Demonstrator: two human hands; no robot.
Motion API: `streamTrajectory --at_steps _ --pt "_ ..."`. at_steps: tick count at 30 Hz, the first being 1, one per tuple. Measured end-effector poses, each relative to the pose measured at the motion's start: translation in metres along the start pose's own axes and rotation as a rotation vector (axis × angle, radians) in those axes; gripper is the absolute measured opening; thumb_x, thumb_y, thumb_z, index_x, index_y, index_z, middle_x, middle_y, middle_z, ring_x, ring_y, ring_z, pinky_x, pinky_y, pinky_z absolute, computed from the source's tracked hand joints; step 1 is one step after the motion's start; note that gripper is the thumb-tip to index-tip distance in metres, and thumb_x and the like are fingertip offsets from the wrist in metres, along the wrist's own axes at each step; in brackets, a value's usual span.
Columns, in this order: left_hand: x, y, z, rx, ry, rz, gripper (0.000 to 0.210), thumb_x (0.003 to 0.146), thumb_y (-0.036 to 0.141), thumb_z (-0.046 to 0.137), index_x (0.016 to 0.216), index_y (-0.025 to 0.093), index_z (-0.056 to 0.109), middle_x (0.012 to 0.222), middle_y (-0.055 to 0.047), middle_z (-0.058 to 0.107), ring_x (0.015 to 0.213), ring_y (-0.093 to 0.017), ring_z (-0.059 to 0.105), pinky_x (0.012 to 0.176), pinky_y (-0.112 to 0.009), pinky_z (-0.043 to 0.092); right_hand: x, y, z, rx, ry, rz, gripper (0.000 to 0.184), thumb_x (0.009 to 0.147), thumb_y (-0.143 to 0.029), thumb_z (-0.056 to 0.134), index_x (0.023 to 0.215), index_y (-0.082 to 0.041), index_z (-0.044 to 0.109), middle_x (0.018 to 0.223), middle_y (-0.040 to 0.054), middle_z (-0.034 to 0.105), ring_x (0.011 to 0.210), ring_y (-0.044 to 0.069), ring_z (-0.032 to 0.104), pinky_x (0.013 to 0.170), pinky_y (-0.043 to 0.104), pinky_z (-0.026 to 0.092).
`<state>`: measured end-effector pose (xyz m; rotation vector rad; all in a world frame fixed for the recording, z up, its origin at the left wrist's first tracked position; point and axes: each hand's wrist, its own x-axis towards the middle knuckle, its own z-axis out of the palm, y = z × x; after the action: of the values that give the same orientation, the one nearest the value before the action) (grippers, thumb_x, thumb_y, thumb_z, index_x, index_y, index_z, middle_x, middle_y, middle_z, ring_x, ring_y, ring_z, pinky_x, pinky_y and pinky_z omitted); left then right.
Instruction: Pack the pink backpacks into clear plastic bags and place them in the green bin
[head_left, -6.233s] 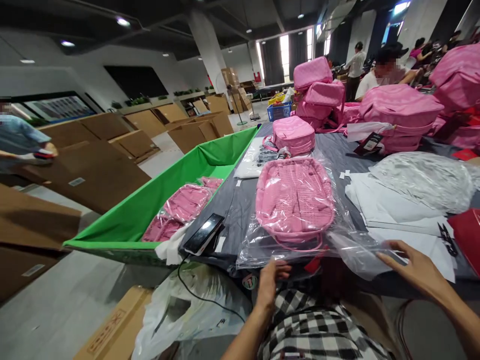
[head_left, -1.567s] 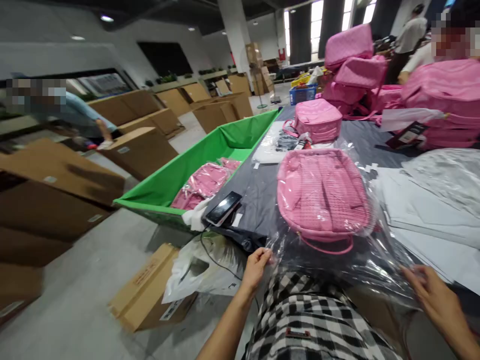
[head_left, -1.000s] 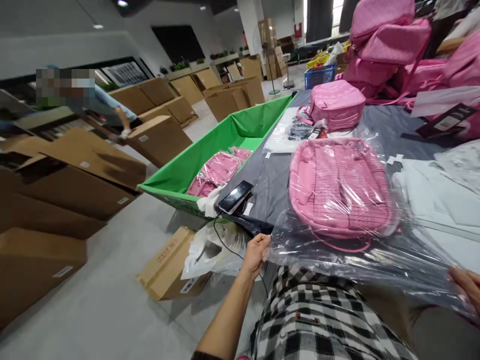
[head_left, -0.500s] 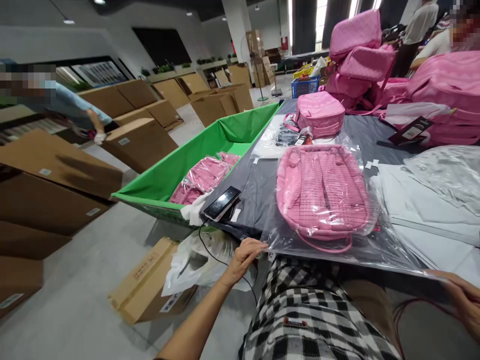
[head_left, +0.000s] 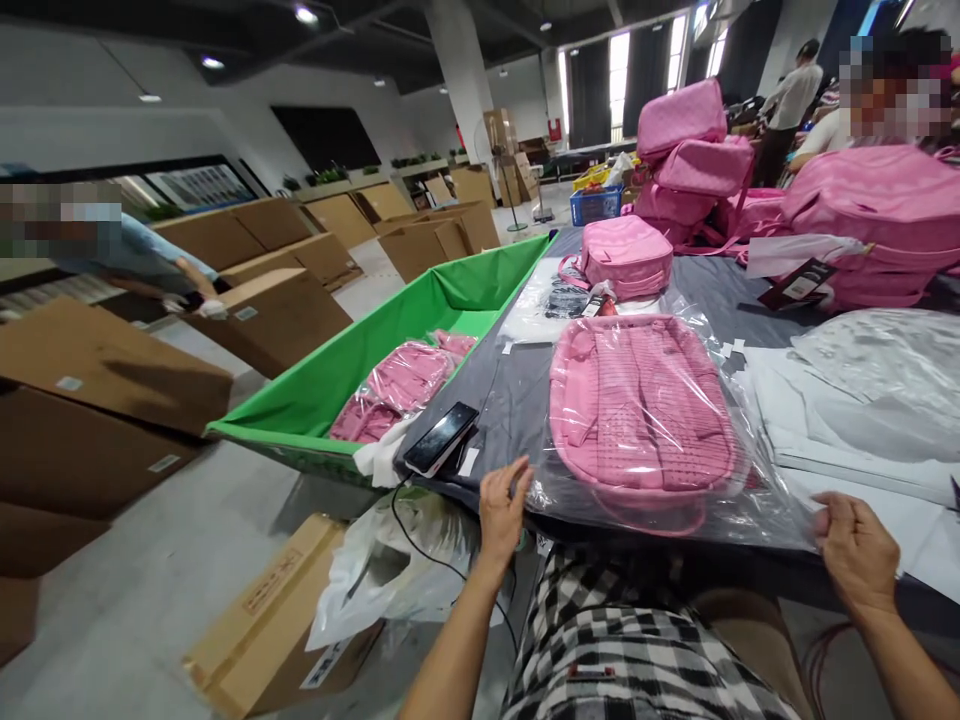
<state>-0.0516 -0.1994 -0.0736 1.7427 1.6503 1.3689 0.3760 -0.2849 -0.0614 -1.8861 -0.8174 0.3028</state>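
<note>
The clear plastic bag (head_left: 720, 500) holding the pink backpack (head_left: 637, 410) is being pinched at its open end by the left hand (head_left: 501, 510) and right hand (head_left: 855, 550), at the table's (head_left: 517, 390) near edge. Sealing is judged underway. Folding the mouth flat is being called for next.

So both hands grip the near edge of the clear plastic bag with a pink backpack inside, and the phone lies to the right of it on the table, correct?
Not quite. The head view shows the phone lying left of the clear plastic bag, near the table's left corner. The left hand and right hand do grip the bag's near edge, pink backpack inside.
</note>
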Motion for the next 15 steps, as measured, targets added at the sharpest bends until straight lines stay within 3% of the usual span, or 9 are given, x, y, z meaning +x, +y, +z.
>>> streamTrajectory --at_steps 2,3,6,10,15 --pt "-0.006 0.022 0.009 0.214 0.001 0.298 0.049 0.095 0.06 0.059 0.121 0.021 0.072 0.115 -0.012 0.076 0.115 -0.03 0.066 0.111 -0.049 0.039 -0.003 -0.004 -0.004 0.023 0.016 -0.038 0.06 0.081 -0.08 0.048 0.086 -0.022 0.059 0.056 -0.004 0.051 0.044 0.015 0.048 0.046 0.032 0.038" --pt "-0.01 0.034 0.015 0.284 -0.055 0.444 0.048 0.094 0.059 0.063 0.124 0.021 0.07 0.117 -0.012 0.075 0.119 -0.03 0.063 0.117 -0.051 0.031 -0.004 -0.006 -0.005 0.027 0.023 -0.057 0.058 0.083 -0.079 0.048 0.087 -0.022 0.059 0.056 -0.0044 0.05 0.044 0.014 0.048 0.046 0.032 0.038" --pt "-0.019 0.068 0.039 0.388 -0.249 0.722 0.05 0.089 0.063 0.07 0.116 0.02 0.07 0.103 -0.009 0.074 0.114 -0.029 0.062 0.12 -0.052 0.022 -0.005 -0.008 -0.006 0.023 0.033 -0.082 0.055 0.087 -0.076 0.047 0.086 -0.022 0.059 0.057 -0.0045 0.049 0.045 0.014 0.047 0.047 0.031 0.037" --pt "-0.02 0.088 0.056 0.479 -0.29 0.757 0.044 0.086 0.061 0.073 0.096 0.019 0.067 0.094 -0.006 0.067 0.105 -0.027 0.06 0.113 -0.05 0.028 -0.004 -0.003 -0.003 0.06 0.048 -0.072 0.063 0.084 -0.083 0.047 0.088 -0.021 0.059 0.059 -0.0039 0.05 0.047 0.013 0.047 0.046 0.03 0.038" --pt "-0.018 0.089 0.048 0.432 -0.345 0.695 0.019 0.091 0.038 0.076 0.088 0.022 0.067 0.093 -0.003 0.064 0.1 -0.024 0.055 0.103 -0.048 0.033 -0.006 -0.001 -0.002 0.109 0.036 -0.04 0.069 0.081 -0.088 0.047 0.09 -0.021 0.059 0.058 -0.0039 0.049 0.047 0.013 0.045 0.047 0.03 0.04"
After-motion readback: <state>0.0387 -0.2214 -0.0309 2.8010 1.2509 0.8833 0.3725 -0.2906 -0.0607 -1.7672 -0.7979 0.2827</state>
